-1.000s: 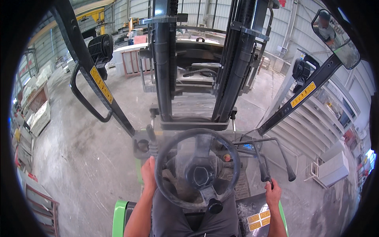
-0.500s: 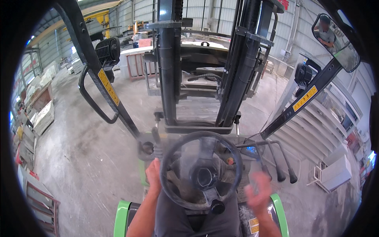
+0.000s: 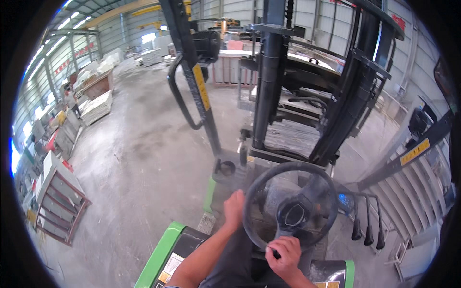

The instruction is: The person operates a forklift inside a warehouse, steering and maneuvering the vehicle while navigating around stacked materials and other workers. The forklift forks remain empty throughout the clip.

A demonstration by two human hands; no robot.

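Concrete floor [image 3: 139, 168] spreads around the steering wheel [image 3: 292, 213] of a forklift [image 3: 161, 253]

The right hand [image 3: 287, 257] has its fingers curled over the black knob [image 3: 275, 254] at the wheel's lower rim. The left hand [image 3: 234, 209] sits just beside the rim's left side; whether its fingers hold anything, I cannot tell. Three black levers [image 3: 369, 235] stand right of the wheel, apart from both hands. Beyond rises the dark mast [image 3: 269, 86], a pale layered stack [image 3: 289, 138] showing between its uprights. Far left stands a red-framed rack [image 3: 65, 205].

The right grip [image 3: 286, 257] mostly hides the steering knob [image 3: 276, 254], and the mast [image 3: 269, 81] is cropped above.
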